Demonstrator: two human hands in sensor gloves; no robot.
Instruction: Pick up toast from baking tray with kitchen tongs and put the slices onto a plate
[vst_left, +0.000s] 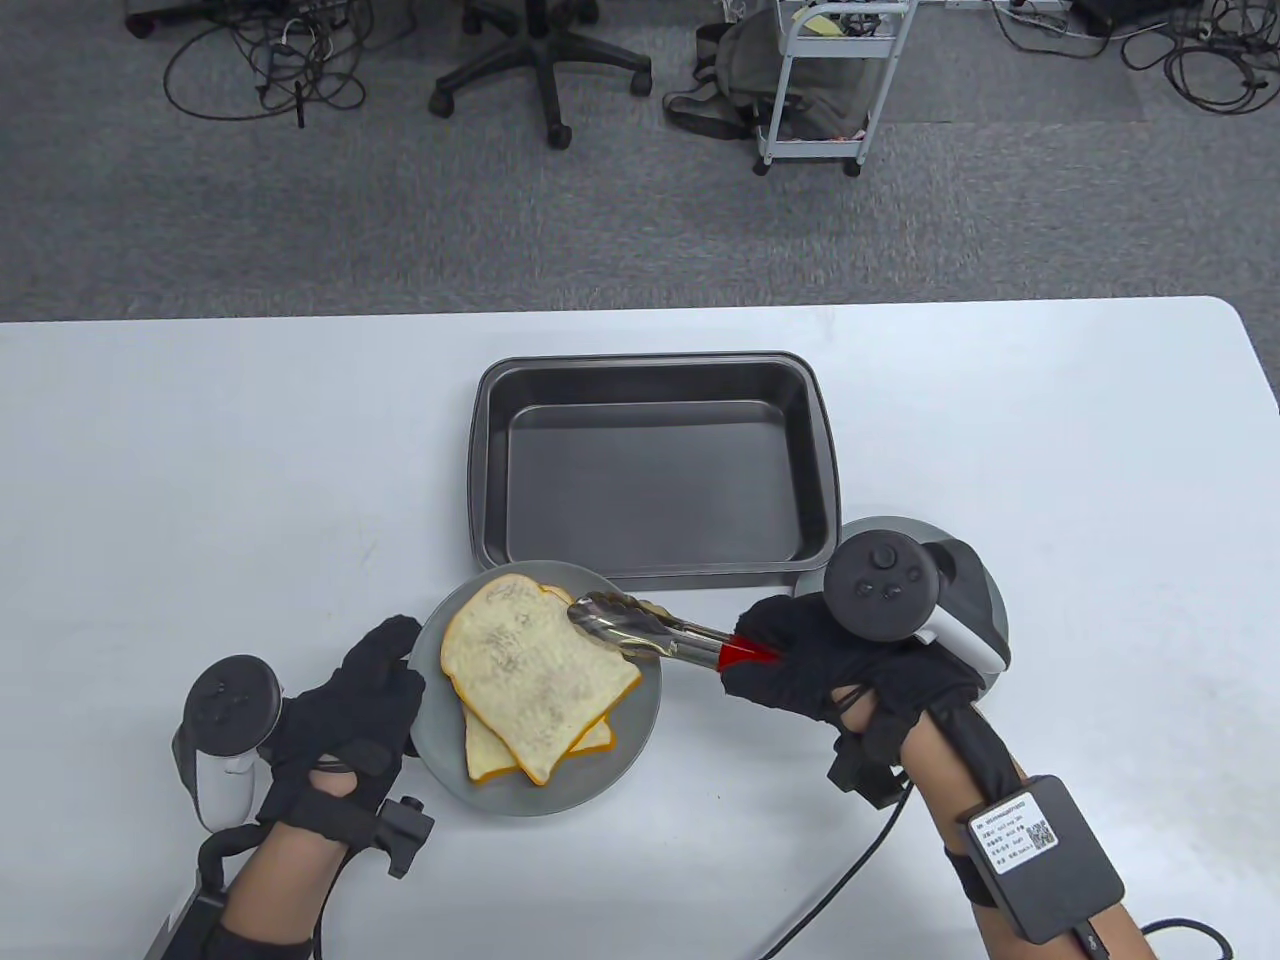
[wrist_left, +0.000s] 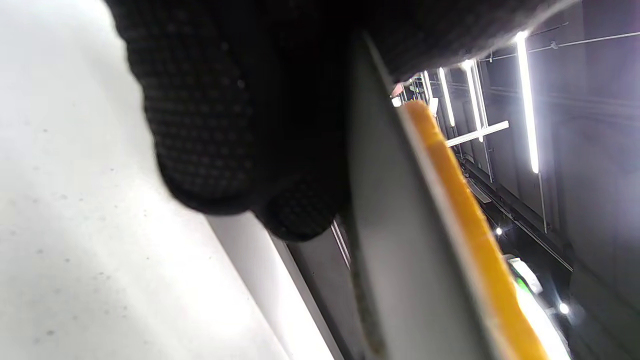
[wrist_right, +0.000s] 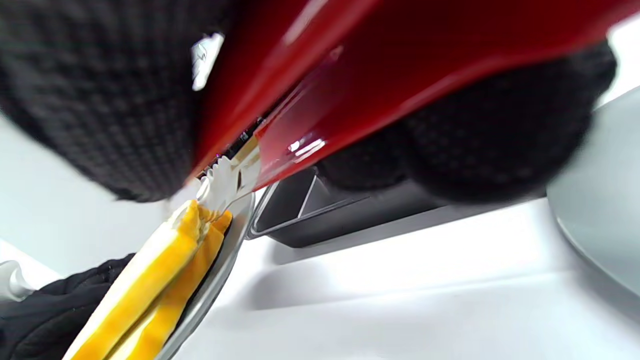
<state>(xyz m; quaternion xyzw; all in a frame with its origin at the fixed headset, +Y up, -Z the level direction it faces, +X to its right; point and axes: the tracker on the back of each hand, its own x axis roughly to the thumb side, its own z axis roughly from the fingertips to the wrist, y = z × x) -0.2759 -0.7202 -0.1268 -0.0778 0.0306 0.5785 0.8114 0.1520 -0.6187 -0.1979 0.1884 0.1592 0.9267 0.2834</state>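
Observation:
Two toast slices (vst_left: 535, 680) with orange crusts lie stacked on a grey plate (vst_left: 620, 740) in front of the dark baking tray (vst_left: 650, 470), which holds nothing. My right hand (vst_left: 775, 655) grips the red handle of metal tongs (vst_left: 650, 640). Their tips sit at the top slice's upper right edge; in the right wrist view the tongs (wrist_right: 375, 90) appear to pinch the toast (wrist_right: 150, 280) there. My left hand (vst_left: 385, 660) holds the plate's left rim. The left wrist view shows gloved fingers (wrist_left: 215, 125) against the plate (wrist_left: 400, 250) and a crust edge (wrist_left: 465, 200).
A second grey plate (vst_left: 880, 530) lies right of the tray's front corner, partly under my right hand's tracker; it also shows in the right wrist view (wrist_right: 600, 200). The white table (vst_left: 200, 500) extends left and right. A cable trails from my right forearm.

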